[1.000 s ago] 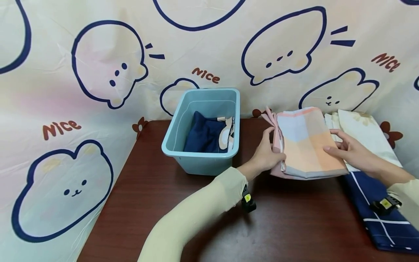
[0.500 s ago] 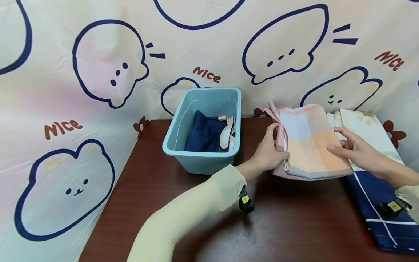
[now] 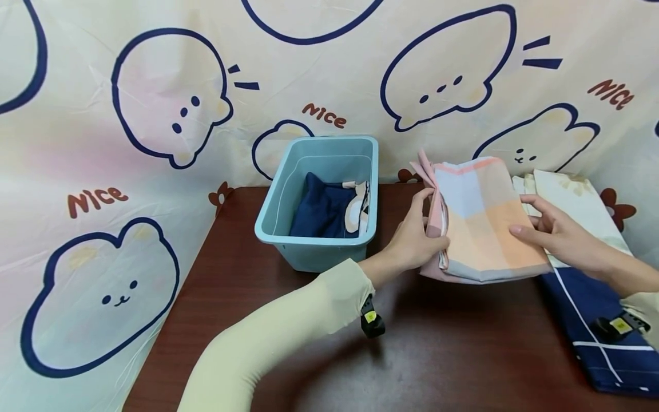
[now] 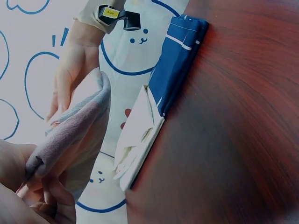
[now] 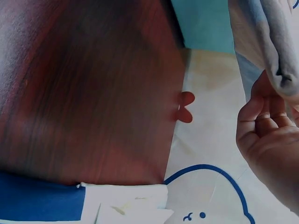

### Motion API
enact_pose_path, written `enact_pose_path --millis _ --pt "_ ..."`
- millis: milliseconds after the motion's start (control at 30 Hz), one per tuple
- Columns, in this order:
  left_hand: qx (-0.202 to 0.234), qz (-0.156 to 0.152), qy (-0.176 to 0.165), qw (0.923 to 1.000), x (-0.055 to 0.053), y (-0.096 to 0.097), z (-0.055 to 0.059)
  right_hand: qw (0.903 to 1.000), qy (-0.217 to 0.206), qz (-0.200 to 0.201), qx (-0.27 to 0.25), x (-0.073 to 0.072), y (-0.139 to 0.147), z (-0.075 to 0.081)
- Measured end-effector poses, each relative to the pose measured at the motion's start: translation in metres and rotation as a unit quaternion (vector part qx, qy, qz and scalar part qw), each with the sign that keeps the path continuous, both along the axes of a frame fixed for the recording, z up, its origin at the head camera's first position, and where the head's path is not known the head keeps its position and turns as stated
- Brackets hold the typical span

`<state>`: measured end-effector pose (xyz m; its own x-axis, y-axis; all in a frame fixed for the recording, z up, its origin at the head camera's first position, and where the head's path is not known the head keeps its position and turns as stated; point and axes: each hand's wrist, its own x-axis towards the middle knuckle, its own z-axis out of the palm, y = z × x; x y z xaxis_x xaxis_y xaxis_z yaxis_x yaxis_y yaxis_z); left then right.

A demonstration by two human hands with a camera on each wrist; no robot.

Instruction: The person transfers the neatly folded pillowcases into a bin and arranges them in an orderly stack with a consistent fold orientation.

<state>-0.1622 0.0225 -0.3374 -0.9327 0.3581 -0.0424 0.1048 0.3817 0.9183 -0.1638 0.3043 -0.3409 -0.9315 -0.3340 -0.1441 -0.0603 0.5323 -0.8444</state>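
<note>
Peach-and-grey cloth (image 3: 484, 229), folded into a layered packet, hung between the two hands to the right of the bin (image 3: 324, 257), apart from it and raised over the surface (image 3: 437, 343), where a shadow lay underneath. The left hand (image 3: 414, 243) was the one nearer the bin: its grip pinched the left edge, thumb in front and fingers round behind, with the pink folds bunched upright just above it. The right hand (image 3: 563, 234) pinched the opposite edge, its thumb flat on the peach face and its fingers tucked back of the layers. So the cloth lay to the right of the left grip and to the left of the right one, its broad face turned up toward the head camera and its loose lower edge toward the person. From the head view it looked nearly square, so which way its long axis ran could not be told. The relation that mattered most was sideways: bin, left hand, cloth and right hand stood in that order from left to right. Dark cloth (image 3: 324, 209) sat low inside the bin, while white cloth (image 3: 571, 206) and blue cloth (image 3: 597, 315) lay end to end along the right side, nearer the right hand
</note>
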Motion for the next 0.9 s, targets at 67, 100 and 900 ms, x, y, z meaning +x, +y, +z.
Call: enact_pose_path --millis 67,100,900 --pt "0.008 -0.003 0.000 1.0000 0.001 -0.003 0.002 1.0000 0.005 0.005 0.000 0.000 -0.001 0.002" --pt "0.011 -0.004 -0.001 0.9999 0.001 -0.004 0.002 1.0000 0.006 0.006 0.000 0.000 -0.002 0.003" --pt "0.101 -0.038 -0.011 0.9941 -0.004 -0.043 0.026 0.9996 0.017 0.014 -0.016 -0.003 -0.040 0.034"
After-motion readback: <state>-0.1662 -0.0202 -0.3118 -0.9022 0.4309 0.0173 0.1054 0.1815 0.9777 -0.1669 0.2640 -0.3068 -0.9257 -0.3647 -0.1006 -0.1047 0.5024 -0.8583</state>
